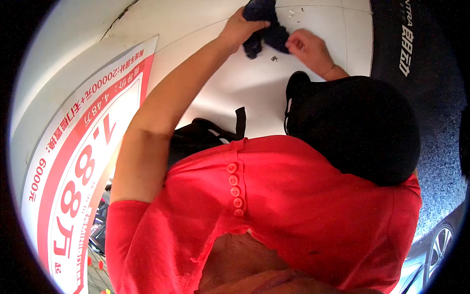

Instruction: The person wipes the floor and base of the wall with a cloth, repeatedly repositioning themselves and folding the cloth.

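Observation:
A dark navy, fuzzy cloth (pixel 276 36) is bunched over the pale floor at the top of the view. My left hand (pixel 242 29) grips its upper left part, with the thumb laid across it. Beside the cloth's right end is my right hand (pixel 311 51), fingers curled in and slightly blurred. Its fingertips meet the cloth's edge; whether they pinch the cloth or something small is unclear. Small dark crumbs (pixel 274 59) lie on the floor just below the cloth, and more bits (pixel 292 12) lie above it.
My black-clad knee (pixel 357 127) and a black shoe (pixel 297 81) are close below my right hand. A red and white price poster (pixel 88 161) stands along the left. On the right is a dark printed panel (pixel 406 44) with white lettering. White tiles (pixel 328 19) show seams.

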`<action>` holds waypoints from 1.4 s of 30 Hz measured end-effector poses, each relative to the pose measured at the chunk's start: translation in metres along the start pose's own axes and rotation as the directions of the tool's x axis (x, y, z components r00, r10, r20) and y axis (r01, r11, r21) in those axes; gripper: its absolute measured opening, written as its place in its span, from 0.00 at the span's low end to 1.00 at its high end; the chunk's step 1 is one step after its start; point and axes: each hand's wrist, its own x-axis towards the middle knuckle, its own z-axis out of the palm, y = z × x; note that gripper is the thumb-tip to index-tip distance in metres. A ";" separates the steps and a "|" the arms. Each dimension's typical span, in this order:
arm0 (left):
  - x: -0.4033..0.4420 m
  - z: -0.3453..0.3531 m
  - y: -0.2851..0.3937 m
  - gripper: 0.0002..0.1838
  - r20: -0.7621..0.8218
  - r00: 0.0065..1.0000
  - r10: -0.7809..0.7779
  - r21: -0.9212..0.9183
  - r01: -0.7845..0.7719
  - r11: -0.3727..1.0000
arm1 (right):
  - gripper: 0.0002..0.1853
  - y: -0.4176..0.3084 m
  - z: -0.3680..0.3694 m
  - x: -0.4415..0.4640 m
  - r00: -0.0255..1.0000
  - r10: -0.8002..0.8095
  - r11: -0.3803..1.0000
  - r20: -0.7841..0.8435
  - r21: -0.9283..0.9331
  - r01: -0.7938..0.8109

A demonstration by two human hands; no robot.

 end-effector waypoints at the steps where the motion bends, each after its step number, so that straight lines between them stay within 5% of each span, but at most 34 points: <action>1: -0.018 -0.010 0.002 0.27 -0.022 0.998 -0.052 0.118 0.054 0.992 | 0.08 -0.004 0.009 -0.009 0.993 -0.086 0.994 0.082 0.079 0.080; 3: -0.039 -0.016 0.011 0.32 0.023 0.993 -0.117 0.131 0.113 0.985 | 0.08 -0.003 0.022 -0.018 0.972 -0.203 0.979 0.116 0.037 0.200; 4: -0.060 -0.027 -0.028 0.35 -0.064 0.992 -0.105 0.364 0.121 0.923 | 0.08 0.004 0.037 -0.021 0.897 -0.412 0.908 0.161 -0.006 0.418; 5: -0.072 -0.026 -0.042 0.36 -0.082 0.993 -0.090 0.390 0.115 0.914 | 0.09 0.014 0.053 -0.025 0.776 -0.593 0.788 0.215 -0.042 0.614; 9: -0.086 0.004 -0.051 0.38 -0.297 0.953 -0.065 0.471 0.206 0.858 | 0.11 0.032 0.067 -0.038 0.734 -0.581 0.772 0.352 -0.047 0.633; 11: -0.075 0.027 -0.048 0.37 -0.415 0.909 -0.032 0.470 0.245 0.848 | 0.11 0.030 0.062 -0.046 0.757 -0.486 0.827 0.437 -0.050 0.560; 15: -0.039 0.056 -0.038 0.35 -0.435 0.891 0.129 0.429 0.080 0.900 | 0.12 0.032 0.055 -0.046 0.863 -0.349 0.907 0.365 -0.099 0.409; 18: 0.026 0.070 0.003 0.30 -0.406 0.884 0.233 0.407 -0.053 0.912 | 0.15 0.025 0.021 -0.015 0.991 -0.136 0.984 -0.001 -0.114 0.135; 21: 0.061 0.059 0.025 0.30 -0.370 0.889 0.270 0.289 -0.166 0.943 | 0.11 0.029 0.007 -0.002 0.972 -0.034 0.999 -0.232 -0.025 0.029; 23: 0.061 0.051 0.032 0.30 -0.389 0.874 0.292 0.280 -0.190 0.941 | 0.15 0.039 0.007 -0.001 0.976 -0.065 0.996 -0.210 -0.079 0.049; 26: 0.028 0.029 0.027 0.32 -0.273 0.952 0.141 0.013 -0.142 0.990 | 0.26 0.044 0.007 0.003 0.934 0.114 0.991 -0.339 -0.022 -0.129; 29: 0.007 0.013 0.016 0.32 -0.184 0.982 0.042 -0.052 -0.052 0.997 | 0.19 0.031 0.006 0.007 0.942 0.231 0.972 -0.245 0.095 -0.214; 30: 0.003 0.010 0.002 0.33 -0.216 0.975 -0.048 -0.103 0.026 0.994 | 0.12 0.039 0.011 0.009 0.982 0.099 0.995 -0.162 0.041 -0.094; 32: -0.004 0.009 -0.012 0.35 -0.248 0.955 -0.165 -0.195 0.118 0.974 | 0.09 0.032 0.011 0.002 0.976 0.148 0.988 -0.160 0.055 -0.141; 37: 0.001 0.018 -0.004 0.36 -0.287 0.949 -0.131 -0.116 0.101 0.988 | 0.13 0.020 -0.001 -0.002 0.949 0.307 0.951 -0.071 0.005 -0.308; 41: 0.043 0.025 -0.033 0.39 -0.223 0.972 -0.075 -0.083 0.058 0.995 | 0.16 0.042 0.025 -0.005 0.949 0.313 0.942 -0.040 0.141 -0.305; 42: 0.031 0.038 -0.008 0.41 -0.310 0.949 -0.062 0.005 0.066 0.998 | 0.15 0.049 0.023 -0.002 0.936 0.349 0.921 -0.044 0.202 -0.334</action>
